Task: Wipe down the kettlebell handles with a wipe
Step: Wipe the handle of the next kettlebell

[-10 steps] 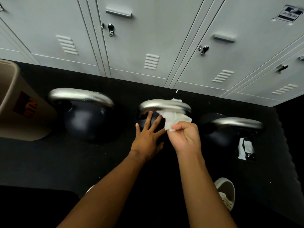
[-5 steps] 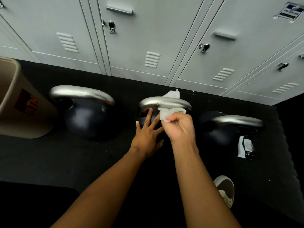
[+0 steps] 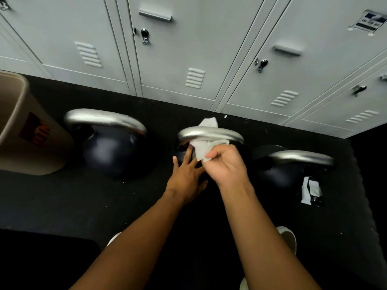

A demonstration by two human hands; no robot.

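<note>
Three dark kettlebells with silver handles stand in a row on the black floor: a left kettlebell [image 3: 109, 151], a middle kettlebell handle [image 3: 211, 133] and a right kettlebell [image 3: 301, 159]. A white wipe [image 3: 202, 148] is looped around the middle handle, one end poking out behind it. My right hand [image 3: 226, 164] is shut on the wipe's near end, just below the handle. My left hand [image 3: 186, 174] rests flat with fingers spread on the middle kettlebell's body, which is mostly hidden by both hands.
Grey lockers [image 3: 188, 59] run along the back. A beige bin [image 3: 25, 130] stands at the far left. A black-and-white wipe packet [image 3: 311, 191] lies by the right kettlebell. My white shoes [image 3: 288, 237] show near the bottom.
The wipe has been drawn further around the middle handle, its far end now sticking up behind. My right hand shifted slightly along the handle; my left hand stayed put.
</note>
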